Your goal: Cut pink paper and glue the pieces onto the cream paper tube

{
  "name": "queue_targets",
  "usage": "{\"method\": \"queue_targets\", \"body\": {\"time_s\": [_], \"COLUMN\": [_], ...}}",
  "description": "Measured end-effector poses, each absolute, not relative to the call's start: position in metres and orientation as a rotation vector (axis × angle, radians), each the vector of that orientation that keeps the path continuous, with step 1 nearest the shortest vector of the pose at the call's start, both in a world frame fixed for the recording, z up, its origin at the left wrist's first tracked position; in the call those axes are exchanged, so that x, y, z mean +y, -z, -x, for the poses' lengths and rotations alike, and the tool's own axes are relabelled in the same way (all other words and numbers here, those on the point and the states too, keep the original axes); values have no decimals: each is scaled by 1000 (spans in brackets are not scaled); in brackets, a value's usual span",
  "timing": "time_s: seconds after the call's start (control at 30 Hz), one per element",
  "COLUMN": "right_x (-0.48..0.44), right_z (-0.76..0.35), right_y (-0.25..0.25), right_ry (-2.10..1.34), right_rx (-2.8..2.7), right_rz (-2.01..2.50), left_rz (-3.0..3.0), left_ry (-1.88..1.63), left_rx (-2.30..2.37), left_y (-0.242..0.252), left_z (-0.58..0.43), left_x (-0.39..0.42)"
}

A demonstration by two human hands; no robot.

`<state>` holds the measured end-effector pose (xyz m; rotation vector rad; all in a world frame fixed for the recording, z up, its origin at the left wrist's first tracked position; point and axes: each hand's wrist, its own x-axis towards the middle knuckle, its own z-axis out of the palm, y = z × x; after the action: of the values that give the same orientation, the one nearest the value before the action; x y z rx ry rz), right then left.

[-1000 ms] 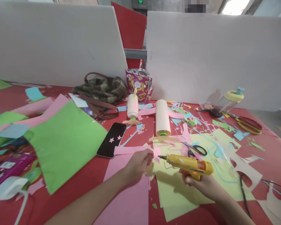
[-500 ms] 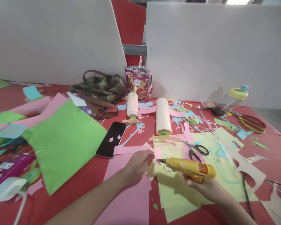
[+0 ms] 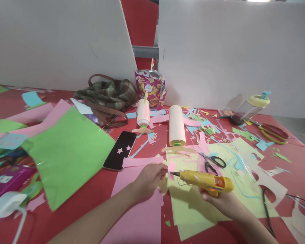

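Note:
My right hand is wrapped round the grip of a yellow glue gun, whose dark nozzle points left. Close to that nozzle, my left hand is closed in a pinch; whatever lies between its fingertips is too small to name. A pink strip lies just behind the left hand, and a pink sheet lies under it. Pale yellow sheets are below the glue gun. Black-handled scissors rest behind the gun. A cream paper roll stands further back.
On the left are a green sheet, a phone with pink stars and a white plug. A smaller roll, a snack bag and a plaid bag stand behind. Pliers and a clear bottle lie at right.
The view has shifted very slightly. Both hands and the glue gun keep nearly the same places.

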<state>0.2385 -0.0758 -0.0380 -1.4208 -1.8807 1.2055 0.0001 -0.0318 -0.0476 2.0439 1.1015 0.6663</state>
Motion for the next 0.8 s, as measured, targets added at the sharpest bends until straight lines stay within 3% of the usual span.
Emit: {"method": "queue_targets", "body": {"time_s": [0.8], "right_x": [-73], "right_z": [-241], "right_y": [42], "right_ry": [-1169], "right_rx": [-1781], "right_rz": [1536], "left_rz": [-2055], "left_ry": [-756], "left_rx": [1096], "left_y": [45], "left_z": [1], "left_x": [-34]}}
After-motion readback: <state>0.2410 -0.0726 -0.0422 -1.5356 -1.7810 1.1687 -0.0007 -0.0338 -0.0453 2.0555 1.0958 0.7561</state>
